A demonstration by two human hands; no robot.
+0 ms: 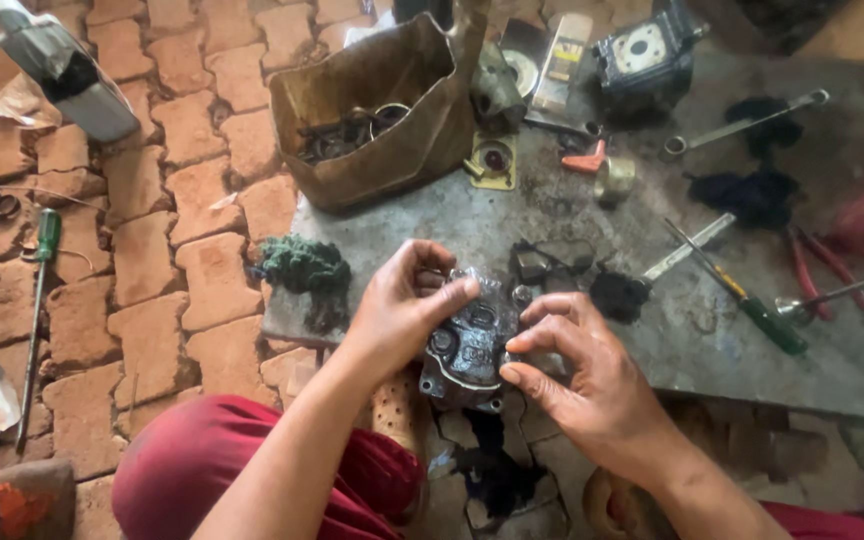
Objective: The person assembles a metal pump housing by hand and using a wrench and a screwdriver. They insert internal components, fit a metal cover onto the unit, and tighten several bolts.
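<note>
Both hands on one part. The metal pump housing (467, 340), a greasy grey casting, sits between the two hands at the near edge of the stone slab (652, 330), partly overhanging the edge above the person's lap. Left hand (402, 305) wraps the housing's upper left side, fingers curled over the top rim, thumb pressed on the top face; closed firmly on the casting. Right hand (582, 375) comes in from the right, thumb and forefinger pinched against the housing's right edge, remaining fingers bent and loose behind; what lies under the fingertips is too small to tell. Housing face looks upward: round bores and bolt holes visible, surfaces shiny with dark oil, lower corners lobed. Just beyond it on the slab, small dark blocks (547, 260) and an oily black rag (617, 295). A green rag (304, 268) lies at the slab's left edge. Farther back, a brown bag (382, 110) holding rings and parts. To the right, a green-handled screwdriver (752, 305), well apart from the hands. Red trousers (212, 460) below.
</note>
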